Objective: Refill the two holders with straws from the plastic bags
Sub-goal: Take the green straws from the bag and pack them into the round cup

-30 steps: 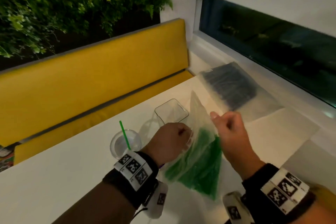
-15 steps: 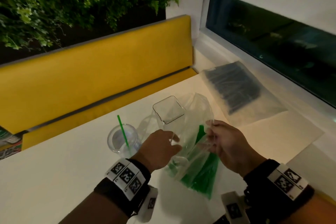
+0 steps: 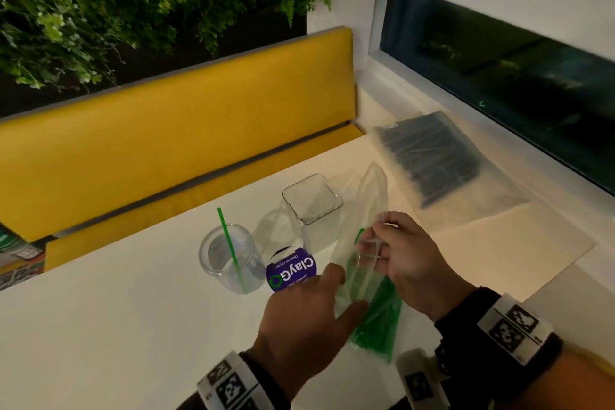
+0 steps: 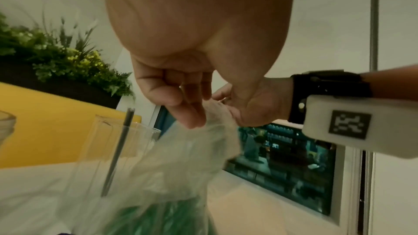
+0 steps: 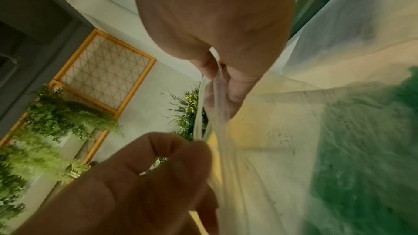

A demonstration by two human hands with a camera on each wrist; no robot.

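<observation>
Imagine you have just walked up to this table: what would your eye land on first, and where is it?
Probably the two hands at the near edge, the left hand and right hand both pinching a clear bag of green straws. Just beyond stand a round holder with one green straw and a square holder, before the yellow bench.

We see bare table at the lower left of the frame. At the centre, the round cup, purple tub and square holder stand close together, blocking the way.
</observation>
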